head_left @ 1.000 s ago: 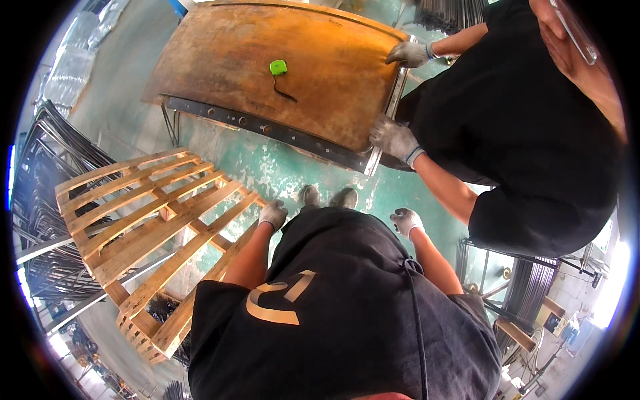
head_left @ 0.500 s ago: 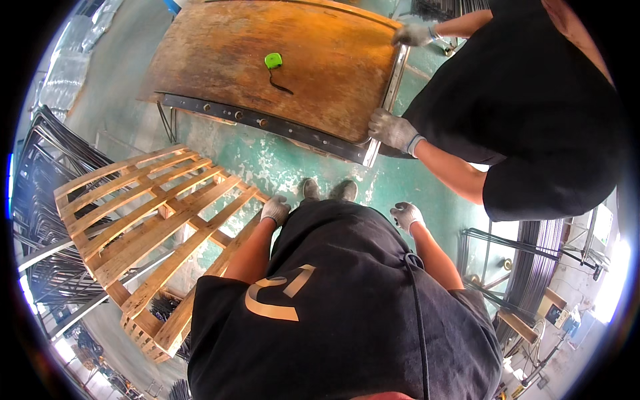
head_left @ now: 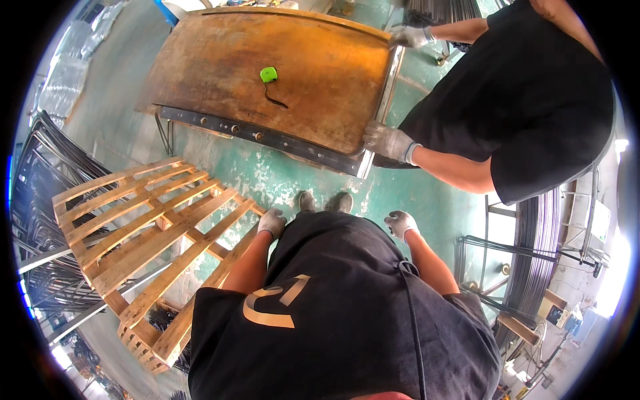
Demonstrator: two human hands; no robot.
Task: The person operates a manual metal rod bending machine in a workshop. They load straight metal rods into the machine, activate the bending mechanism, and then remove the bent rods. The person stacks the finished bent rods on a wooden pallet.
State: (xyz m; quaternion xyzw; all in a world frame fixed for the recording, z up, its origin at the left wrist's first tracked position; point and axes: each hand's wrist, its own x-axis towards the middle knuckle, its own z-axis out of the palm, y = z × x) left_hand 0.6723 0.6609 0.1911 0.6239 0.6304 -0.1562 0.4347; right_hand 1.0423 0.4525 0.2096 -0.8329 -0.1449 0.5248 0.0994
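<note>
My left hand (head_left: 272, 223), in a pale work glove, hangs at my side near the edge of a wooden pallet (head_left: 150, 227). Its fingers are loosely bent and nothing shows in them. On the other side my gloved right hand (head_left: 400, 225) hangs above the green floor, empty, its fingers slightly curled. Ahead stands a worn brown worktable (head_left: 200, 47) with a dark metal front rail (head_left: 280, 138). A green tape measure (head_left: 268, 75) with a black strap lies on it. Both of a co-worker's gloved hands (head_left: 390, 141) rest at the table's right end, on a metal strip (head_left: 385, 100).
Bundles of black rods or wire frames (head_left: 50, 180) stand at the left, behind the pallet. At the right are a rack of long dark rods (head_left: 533, 247) and a wooden block (head_left: 519, 329). The co-worker (head_left: 513, 100) stands close at front right.
The view has shifted slightly, so the table and tape measure sit a little farther left. My hands still hang at my sides. The co-worker's hands stay at the table's right end.
</note>
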